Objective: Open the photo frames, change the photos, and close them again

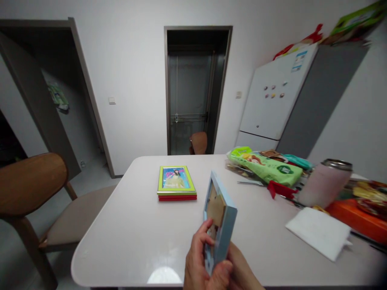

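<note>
A light blue picture frame [220,219] is held upright and edge-on above the near side of the white table [133,233], its brown back board facing left. My left hand [201,257] is closed on its lower left side, thumb pressing the front edge. My right hand [242,272] wraps the lower right side from behind, fingers mostly hidden. Farther back on the table lies a green-framed picture [176,179] stacked flat on a red frame [177,197].
Right of the frames are a green snack bag [266,166], scissors with red handles [279,189], a pink tumbler [325,183], a white folded napkin [319,231] and an orange box [359,221]. A wooden chair [33,193] stands left. A fridge [278,96] stands behind.
</note>
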`<state>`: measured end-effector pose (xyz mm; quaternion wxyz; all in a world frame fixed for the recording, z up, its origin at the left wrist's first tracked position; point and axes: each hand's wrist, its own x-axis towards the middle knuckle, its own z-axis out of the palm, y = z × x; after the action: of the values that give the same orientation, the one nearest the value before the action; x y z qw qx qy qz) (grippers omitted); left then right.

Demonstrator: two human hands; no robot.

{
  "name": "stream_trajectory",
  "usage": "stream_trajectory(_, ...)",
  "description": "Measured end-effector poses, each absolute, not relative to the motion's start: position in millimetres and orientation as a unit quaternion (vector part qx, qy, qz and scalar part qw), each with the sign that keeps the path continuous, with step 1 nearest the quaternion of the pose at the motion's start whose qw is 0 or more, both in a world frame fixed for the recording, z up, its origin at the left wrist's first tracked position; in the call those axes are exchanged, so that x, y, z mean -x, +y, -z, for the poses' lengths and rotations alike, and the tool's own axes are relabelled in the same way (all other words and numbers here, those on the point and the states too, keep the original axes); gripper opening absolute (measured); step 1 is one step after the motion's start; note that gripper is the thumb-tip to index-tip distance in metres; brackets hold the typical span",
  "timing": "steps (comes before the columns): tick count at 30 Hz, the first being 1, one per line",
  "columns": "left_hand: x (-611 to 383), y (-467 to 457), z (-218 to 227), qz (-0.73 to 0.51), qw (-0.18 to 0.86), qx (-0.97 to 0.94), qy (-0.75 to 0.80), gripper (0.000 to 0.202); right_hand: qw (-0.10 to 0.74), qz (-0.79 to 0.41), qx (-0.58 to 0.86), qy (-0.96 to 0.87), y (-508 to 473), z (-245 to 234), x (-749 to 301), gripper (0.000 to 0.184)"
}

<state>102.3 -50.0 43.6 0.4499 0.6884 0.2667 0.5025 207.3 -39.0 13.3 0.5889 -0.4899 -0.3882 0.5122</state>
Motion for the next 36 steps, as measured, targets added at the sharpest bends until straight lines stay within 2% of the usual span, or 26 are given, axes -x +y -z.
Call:
stream_trajectory(4,-118,-35,-61,-0.533,0.529,-0.613,0.245,0.063,0.629,-0.481,0.514,-0.329,-23,-24,-259,0.052)
stream_trajectory(7,-128,-19,-53,-0.504,0.566,-0.6,0.256,0.067,0.543,-0.373,0.658,-0.364,-5,-21,-325,0.064)
stream_trajectory(10,-145,-8,-26,-0.458,0.585,-0.611,0.275,0.061,0.426,-0.228,0.757,-0.439,12,-14,-377,0.059)
stream_trajectory(13,-161,-5,-1,-0.394,0.519,-0.675,0.347,0.058,0.377,-0.182,0.779,-0.467,24,-7,-402,0.051)
stream_trajectory(17,-171,-1,3,-0.28,0.331,-0.786,0.44,0.058,0.317,-0.121,0.801,-0.492,30,1,-409,0.038)
stream_trajectory(19,-174,1,-1,-0.249,0.295,-0.8,0.459,0.051,0.283,-0.092,0.813,-0.5,31,6,-410,0.035)
stream_trajectory(22,-175,2,-7,-0.239,0.294,-0.797,0.47,0.039,0.232,-0.05,0.825,-0.514,31,10,-411,0.037)
stream_trajectory(26,-158,8,-5,-0.264,0.323,-0.782,0.463,0.044,0.189,0.008,0.819,-0.541,33,2,-397,0.036)
stream_trajectory(29,-127,28,0,-0.316,0.355,-0.738,0.479,0.05,0.195,0.051,0.778,-0.595,45,-9,-356,0.037)
stream_trajectory(36,-66,87,8,-0.434,0.459,-0.557,0.539,0.03,0.217,0.054,0.62,-0.752,106,-22,-214,0.043)
